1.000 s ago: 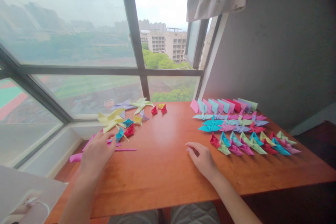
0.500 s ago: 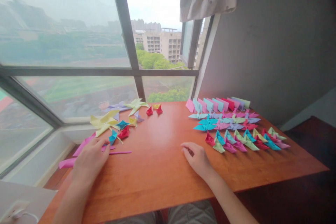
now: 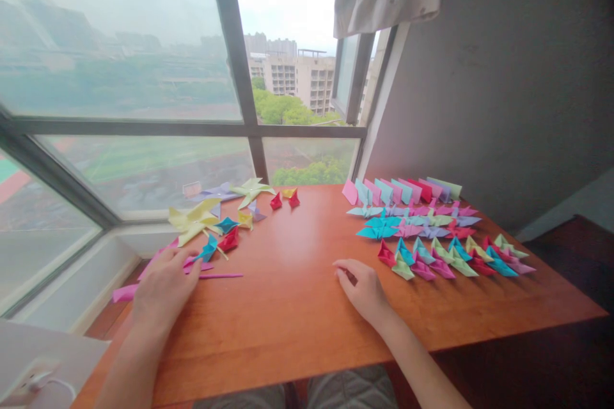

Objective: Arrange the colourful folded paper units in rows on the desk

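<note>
My left hand (image 3: 165, 284) lies low over the left side of the table, above a magenta paper pinwheel (image 3: 206, 266) that it partly covers. Between its thumb and forefinger is the near end of a blue paper boat (image 3: 208, 248), which tilts up to the right. Just beyond that boat are a red paper boat (image 3: 229, 239) and another blue folded piece (image 3: 226, 225). My right hand (image 3: 362, 287) rests on the bare middle of the table, fingers curled in, with nothing visible in them. Its palm side is hidden.
Yellow (image 3: 194, 220), purple and pale green pinwheels lie by the window, near small red boats (image 3: 293, 198). On the right stand rows of folded cards (image 3: 403, 190), paper cranes (image 3: 378, 225) and paper boats (image 3: 453, 259). The wooden table (image 3: 288, 313) ends below a window.
The blue boat at my left fingertips has tilted over to the right. My right hand keeps its place and pose; the view has shifted slightly.
</note>
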`<state>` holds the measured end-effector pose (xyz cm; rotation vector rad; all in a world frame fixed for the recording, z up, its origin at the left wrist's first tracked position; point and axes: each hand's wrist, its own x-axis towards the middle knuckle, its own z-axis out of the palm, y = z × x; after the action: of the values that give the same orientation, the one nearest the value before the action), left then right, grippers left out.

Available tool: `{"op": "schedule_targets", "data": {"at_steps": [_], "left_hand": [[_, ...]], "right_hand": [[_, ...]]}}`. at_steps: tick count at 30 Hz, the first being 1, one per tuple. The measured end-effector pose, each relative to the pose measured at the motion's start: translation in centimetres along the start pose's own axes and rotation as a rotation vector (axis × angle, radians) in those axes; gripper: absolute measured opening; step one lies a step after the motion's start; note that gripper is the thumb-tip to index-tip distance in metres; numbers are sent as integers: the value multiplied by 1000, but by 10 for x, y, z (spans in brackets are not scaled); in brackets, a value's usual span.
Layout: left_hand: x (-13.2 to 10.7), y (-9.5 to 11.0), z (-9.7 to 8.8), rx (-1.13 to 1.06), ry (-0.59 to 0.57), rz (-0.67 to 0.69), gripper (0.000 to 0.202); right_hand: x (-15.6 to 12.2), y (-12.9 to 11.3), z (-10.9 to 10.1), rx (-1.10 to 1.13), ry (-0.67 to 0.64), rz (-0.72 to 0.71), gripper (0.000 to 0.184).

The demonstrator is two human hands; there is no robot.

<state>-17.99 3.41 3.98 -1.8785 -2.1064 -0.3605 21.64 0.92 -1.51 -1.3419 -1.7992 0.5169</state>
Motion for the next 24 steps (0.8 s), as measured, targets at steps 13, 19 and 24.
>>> {"op": "schedule_targets", "data": {"at_steps": [13,19,24], "left_hand": [[0,3,-2,-69,43,14,17],[-9,42,-12,-445,-62,21,17],[-25,100,-11,-620,-246,309,19]], "right_hand": [[-1,0,1,16,7,1,23],[0,1,2,2,-9,-6,22],[-1,1,3,7,-15,2,21]]}}
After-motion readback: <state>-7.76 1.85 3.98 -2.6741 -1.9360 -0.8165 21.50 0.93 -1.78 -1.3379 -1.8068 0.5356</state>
